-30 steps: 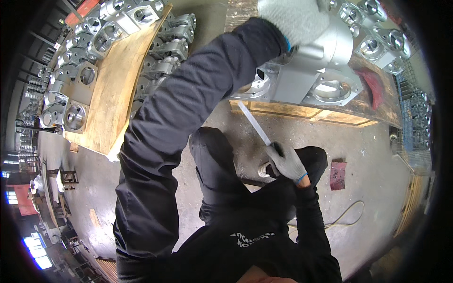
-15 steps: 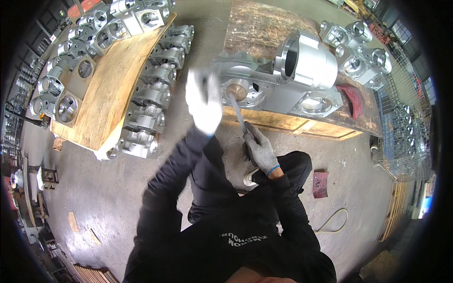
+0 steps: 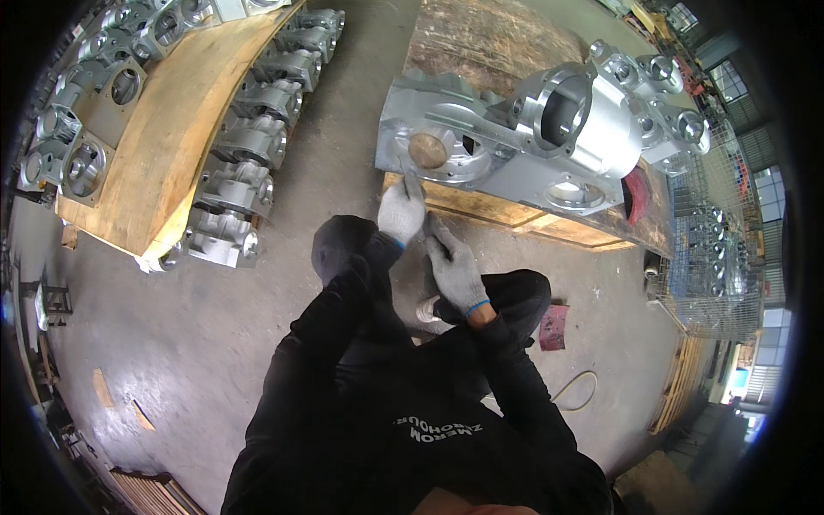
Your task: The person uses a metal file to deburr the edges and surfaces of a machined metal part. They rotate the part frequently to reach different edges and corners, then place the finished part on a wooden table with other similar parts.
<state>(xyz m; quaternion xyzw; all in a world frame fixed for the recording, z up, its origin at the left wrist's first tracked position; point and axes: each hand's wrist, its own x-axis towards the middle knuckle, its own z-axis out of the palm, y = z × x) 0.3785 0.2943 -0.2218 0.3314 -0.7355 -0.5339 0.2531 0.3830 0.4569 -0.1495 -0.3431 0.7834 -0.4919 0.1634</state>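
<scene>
Both my hands wear grey-white knit gloves with blue cuffs. My left hand is closed around the blade of a flat metal file, just in front of the near edge of a large silver metal casting. Nearer to me, my right hand closes on the file's rear end, mostly hidden under the glove. The file's tip points at the casting's face beside a round opening. Whether the tip touches the metal, I cannot tell. The casting rests on a worn wooden platform and has a big cylindrical end at right.
Several similar castings stand on and beside a plywood-topped stand at left. A dark red curved piece lies at the casting's right end. More castings and a wire cage are at right. On the floor lies a red scrap.
My left hand has come down from beside the casting onto the file. My right hand has moved slightly up and left with it. The view has shifted right.
</scene>
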